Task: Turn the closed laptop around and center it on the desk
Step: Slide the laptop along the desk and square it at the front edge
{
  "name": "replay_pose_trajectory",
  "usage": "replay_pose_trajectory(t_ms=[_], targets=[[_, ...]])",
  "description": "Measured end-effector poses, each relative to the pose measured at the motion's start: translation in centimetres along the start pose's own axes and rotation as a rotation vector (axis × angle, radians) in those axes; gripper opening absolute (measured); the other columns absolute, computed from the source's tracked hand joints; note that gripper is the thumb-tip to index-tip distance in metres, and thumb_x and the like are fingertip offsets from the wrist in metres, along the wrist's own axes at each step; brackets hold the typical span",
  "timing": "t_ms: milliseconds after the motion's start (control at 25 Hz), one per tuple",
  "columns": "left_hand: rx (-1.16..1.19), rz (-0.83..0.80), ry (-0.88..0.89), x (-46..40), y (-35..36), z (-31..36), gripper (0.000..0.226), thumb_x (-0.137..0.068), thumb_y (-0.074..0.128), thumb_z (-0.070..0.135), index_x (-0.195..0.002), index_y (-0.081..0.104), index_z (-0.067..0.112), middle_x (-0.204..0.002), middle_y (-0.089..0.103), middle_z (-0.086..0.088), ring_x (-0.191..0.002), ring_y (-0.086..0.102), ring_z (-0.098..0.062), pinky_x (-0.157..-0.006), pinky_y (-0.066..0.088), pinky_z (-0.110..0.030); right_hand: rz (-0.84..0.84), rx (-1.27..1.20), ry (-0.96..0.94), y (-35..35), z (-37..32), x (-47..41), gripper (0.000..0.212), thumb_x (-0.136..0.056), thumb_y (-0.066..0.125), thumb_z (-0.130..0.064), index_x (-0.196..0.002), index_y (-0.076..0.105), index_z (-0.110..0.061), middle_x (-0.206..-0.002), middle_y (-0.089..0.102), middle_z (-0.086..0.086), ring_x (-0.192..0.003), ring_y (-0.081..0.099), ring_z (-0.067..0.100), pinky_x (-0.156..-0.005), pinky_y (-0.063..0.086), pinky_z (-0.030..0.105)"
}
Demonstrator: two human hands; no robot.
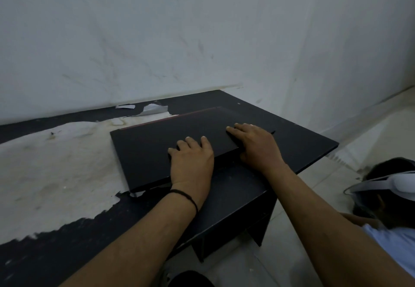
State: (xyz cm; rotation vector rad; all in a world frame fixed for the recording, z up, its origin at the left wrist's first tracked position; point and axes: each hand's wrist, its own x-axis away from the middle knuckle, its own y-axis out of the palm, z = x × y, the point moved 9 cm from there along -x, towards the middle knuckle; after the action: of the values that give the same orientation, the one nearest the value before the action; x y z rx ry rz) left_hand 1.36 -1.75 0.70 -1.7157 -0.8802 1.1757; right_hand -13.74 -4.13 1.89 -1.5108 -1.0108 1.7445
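Note:
A closed black laptop (148, 149) with a thin red line along its far edge lies flat on the dark desk (298, 143), towards the desk's right half and skewed to its edges. My left hand (190, 163) rests on the lid at the near edge, fingers spread flat, a black band on the wrist. My right hand (258, 145) lies at the laptop's right near corner, fingertips on the lid and the palm over the edge onto the desk. Neither hand is seen wrapped around the laptop.
The desk's dark surface is peeled away in a large pale patch (56, 163) on the left, with curled scraps (155, 109) at the back. A white wall stands right behind. Another person (390, 199) with a white headset sits low at the right, beside the desk's end.

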Motion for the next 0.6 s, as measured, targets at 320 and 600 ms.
replay_pose_trajectory(t_ms=[320,600], targets=[[-0.049,-0.062,-0.016,0.3,-0.6,-1.0,0.064,-0.101,0.050,0.012,-0.157,0.019,0.010,-0.148,0.038,-0.036,-0.128,0.047,-0.052,-0.102,0.040,-0.065,-0.061,-0.001,-0.041,0.1,-0.6,-0.4,0.072,-0.079,0.070,-0.009,-0.147,0.049,-0.024,-0.150,0.052,0.010,-0.137,0.048,0.032,-0.106,0.043,0.044],[-0.035,0.046,0.029,1.6,-4.1,-7.9,0.067,-0.086,0.060,0.003,-0.148,0.039,0.018,-0.125,0.064,-0.014,-0.105,0.064,-0.034,-0.084,0.051,-0.042,0.259,-0.090,-0.149,-5.4,-6.4,0.1,0.058,-0.052,0.078,0.002,-0.109,0.077,-0.012,-0.104,0.078,0.012,-0.086,0.074,0.037,-0.069,0.059,0.042]])
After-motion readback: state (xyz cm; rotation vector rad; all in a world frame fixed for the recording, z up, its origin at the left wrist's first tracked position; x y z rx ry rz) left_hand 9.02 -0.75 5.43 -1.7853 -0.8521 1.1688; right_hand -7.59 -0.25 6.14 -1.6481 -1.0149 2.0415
